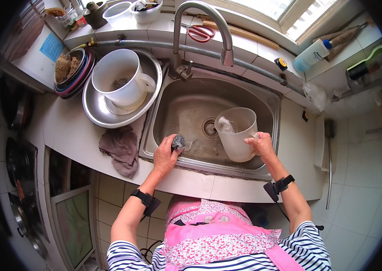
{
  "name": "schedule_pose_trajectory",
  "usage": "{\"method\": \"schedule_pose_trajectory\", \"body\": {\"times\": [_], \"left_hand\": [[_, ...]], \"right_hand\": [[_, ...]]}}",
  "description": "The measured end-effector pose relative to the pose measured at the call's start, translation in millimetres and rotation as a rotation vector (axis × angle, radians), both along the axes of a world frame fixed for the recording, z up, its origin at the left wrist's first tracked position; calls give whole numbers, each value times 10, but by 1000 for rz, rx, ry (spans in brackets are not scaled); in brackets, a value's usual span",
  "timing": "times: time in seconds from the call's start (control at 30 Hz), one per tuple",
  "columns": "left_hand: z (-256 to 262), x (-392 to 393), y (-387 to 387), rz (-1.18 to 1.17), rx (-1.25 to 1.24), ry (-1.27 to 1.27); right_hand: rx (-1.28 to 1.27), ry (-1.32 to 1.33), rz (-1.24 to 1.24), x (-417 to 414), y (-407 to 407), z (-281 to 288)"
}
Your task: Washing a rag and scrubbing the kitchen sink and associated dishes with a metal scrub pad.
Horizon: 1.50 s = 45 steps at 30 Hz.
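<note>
My left hand (166,154) grips a steel wool scrubber (178,142) over the near left rim of the stainless steel sink (191,91). By its handle, my right hand (261,145) holds a cloudy plastic jug (236,142), tilted inside the sink beside the drain (210,127). Something white and soft-looking, perhaps foam or a cloth, lies within the jug; I cannot tell which. A bent grey faucet (226,56) arches over the back of the sink.
Left of the sink, a steel basin (99,113) holds a larger plastic jug (116,74). A brown rag (120,149) lies on the counter before it. Stacked bowls (75,81) stand behind. Red-handled scissors (200,33) and a plastic bottle (311,56) rest on the sill ledge.
</note>
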<state>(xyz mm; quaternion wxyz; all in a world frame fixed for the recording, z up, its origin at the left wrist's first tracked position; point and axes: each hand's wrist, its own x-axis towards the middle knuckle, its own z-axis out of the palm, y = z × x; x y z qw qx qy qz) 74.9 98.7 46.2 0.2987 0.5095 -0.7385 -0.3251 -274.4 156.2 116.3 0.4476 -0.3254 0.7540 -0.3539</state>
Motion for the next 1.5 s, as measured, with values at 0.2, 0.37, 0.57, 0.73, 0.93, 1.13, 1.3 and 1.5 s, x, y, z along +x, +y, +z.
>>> {"method": "schedule_pose_trajectory", "body": {"times": [0.2, 0.37, 0.57, 0.73, 0.93, 1.13, 1.3, 1.5], "left_hand": [[64, -67, -102, 44, 127, 45], [75, -114, -325, 45, 111, -93], [206, -341, -711, -114, 142, -229], [254, -515, -1005, -199, 197, -366], [128, -653, -1277, -313, 232, -455], [-187, -662, -1501, -374, 148, -570], [-418, -965, -1772, -472, 38, -663], [-691, -1575, -1762, -497, -150, -671]], "right_hand": [[69, 58, 2, -380, -64, -370], [51, -46, -6, -615, -53, -595], [74, 7, 128, -867, 46, -712], [233, 549, 373, -705, 167, -642], [369, 170, 217, -636, 441, -928], [476, 385, 316, -454, 407, -495], [125, 1023, 461, -723, 541, -67], [444, 884, 566, -1060, 483, 53]]}}
